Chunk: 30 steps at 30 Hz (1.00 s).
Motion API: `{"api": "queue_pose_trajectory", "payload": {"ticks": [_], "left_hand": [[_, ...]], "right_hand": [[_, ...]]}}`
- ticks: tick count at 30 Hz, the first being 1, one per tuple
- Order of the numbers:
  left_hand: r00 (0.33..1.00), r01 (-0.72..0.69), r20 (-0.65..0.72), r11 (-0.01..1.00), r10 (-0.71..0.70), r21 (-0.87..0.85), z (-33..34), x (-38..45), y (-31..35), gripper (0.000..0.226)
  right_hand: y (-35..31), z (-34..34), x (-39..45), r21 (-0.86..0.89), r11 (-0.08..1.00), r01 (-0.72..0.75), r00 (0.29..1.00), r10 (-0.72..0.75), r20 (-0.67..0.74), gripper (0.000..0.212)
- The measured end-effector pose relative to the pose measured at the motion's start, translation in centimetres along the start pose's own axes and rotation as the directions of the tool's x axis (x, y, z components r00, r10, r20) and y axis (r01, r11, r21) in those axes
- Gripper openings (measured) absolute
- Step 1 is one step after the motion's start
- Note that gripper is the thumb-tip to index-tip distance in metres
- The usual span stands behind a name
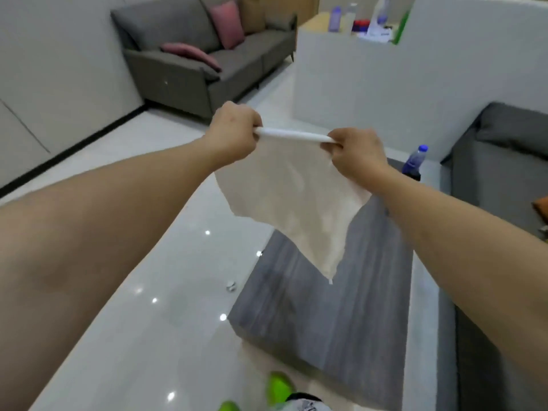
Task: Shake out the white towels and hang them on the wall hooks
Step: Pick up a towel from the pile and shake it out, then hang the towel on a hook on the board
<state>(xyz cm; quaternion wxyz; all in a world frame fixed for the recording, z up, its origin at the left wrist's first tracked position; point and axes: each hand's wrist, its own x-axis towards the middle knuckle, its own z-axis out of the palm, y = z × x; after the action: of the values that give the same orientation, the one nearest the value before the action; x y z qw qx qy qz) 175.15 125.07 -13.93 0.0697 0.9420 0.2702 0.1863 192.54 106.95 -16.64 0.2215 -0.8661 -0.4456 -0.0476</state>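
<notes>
A white towel (296,197) hangs in the air in front of me, its top edge stretched taut between both hands. My left hand (234,133) grips the left top corner with curled fingers. My right hand (355,152) grips the right top corner the same way. The cloth drops to a ragged point above a low grey table (341,321). No wall hooks are in sight.
A grey sofa (207,63) with pink cushions stands at the back left. A white partition (370,93) with bottles on top is behind the towel. A blue-capped bottle (413,161) stands on the table's far end. Another grey sofa (504,173) is at right. Glossy tile floor (133,292) lies at left.
</notes>
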Motion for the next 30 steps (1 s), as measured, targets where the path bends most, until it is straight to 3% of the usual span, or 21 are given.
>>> {"api": "queue_pose_trajectory", "payload": {"ticks": [5,11,18,22,27,30], "left_hand": [[0.979,0.174,-0.112,0.985,-0.172,0.011,-7.2,-1.2,-4.4,0.023],[0.903,0.374,-0.252,0.926,-0.349,0.057,-14.9,-8.4,-11.3,0.016],[0.726,0.594,-0.431,0.804,-0.535,0.003,-24.8,-23.6,-20.6,0.023],[0.635,0.677,-0.506,0.736,-0.584,0.000,-32.0,-33.9,-26.0,0.033],[0.521,0.758,-0.595,0.652,-0.612,-0.006,-39.8,-47.0,-30.9,0.020],[0.433,0.799,-0.657,0.600,-0.618,-0.037,-43.6,-54.5,-32.6,0.018]], "right_hand": [[-6.8,-1.8,5.6,-0.015,0.964,0.266,0.963,-0.266,-0.048,0.019],[-19.8,-1.2,6.7,0.030,0.875,0.482,0.874,-0.478,-0.088,0.025],[-39.8,0.9,1.2,0.137,0.707,0.694,0.720,-0.683,-0.125,0.036],[-52.4,1.7,-4.6,0.246,0.577,0.779,0.620,-0.768,-0.164,0.024],[-67.6,2.9,-12.6,0.355,0.479,0.802,0.547,-0.829,-0.118,0.022],[-75.5,4.0,-18.3,0.397,0.411,0.820,0.505,-0.847,-0.167,0.027]]}}
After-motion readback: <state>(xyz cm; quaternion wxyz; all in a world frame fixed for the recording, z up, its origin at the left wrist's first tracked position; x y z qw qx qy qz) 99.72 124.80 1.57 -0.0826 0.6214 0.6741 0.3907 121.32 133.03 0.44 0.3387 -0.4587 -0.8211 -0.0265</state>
